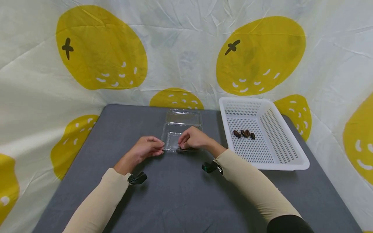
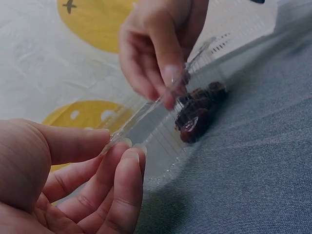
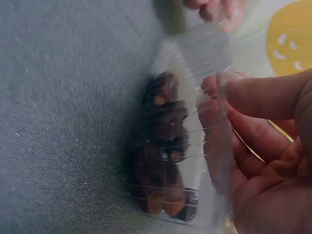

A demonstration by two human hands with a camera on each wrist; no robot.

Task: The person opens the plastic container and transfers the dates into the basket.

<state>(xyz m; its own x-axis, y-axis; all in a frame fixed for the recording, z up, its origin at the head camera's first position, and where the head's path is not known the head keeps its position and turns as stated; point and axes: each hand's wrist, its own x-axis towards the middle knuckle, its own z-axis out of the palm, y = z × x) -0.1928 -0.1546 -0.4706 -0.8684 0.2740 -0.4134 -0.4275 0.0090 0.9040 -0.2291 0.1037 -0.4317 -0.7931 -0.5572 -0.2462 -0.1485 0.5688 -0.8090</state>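
Observation:
A clear plastic clamshell box (image 1: 170, 132) sits on the table with its lid (image 1: 183, 117) folded back away from me. My left hand (image 1: 147, 147) pinches the box's near left rim between thumb and fingertips. Inside, several glossy dark brown dates (image 3: 158, 170) lie in a row along the near wall, seen through the ribbed plastic. My right hand (image 1: 193, 138) reaches over that rim with bent, loose fingers beside the dates; in the right wrist view no date shows between its thumb and fingers. From the left wrist, the right fingertips (image 2: 168, 100) appear right above the dates.
To the right stands a white perforated plastic basket (image 1: 300, 161) with several more dates (image 1: 244, 133) on its bottom. Grey cloth covers the table (image 1: 175, 197). A white curtain (image 1: 180, 48) printed with yellow fruit hangs behind the far edge.

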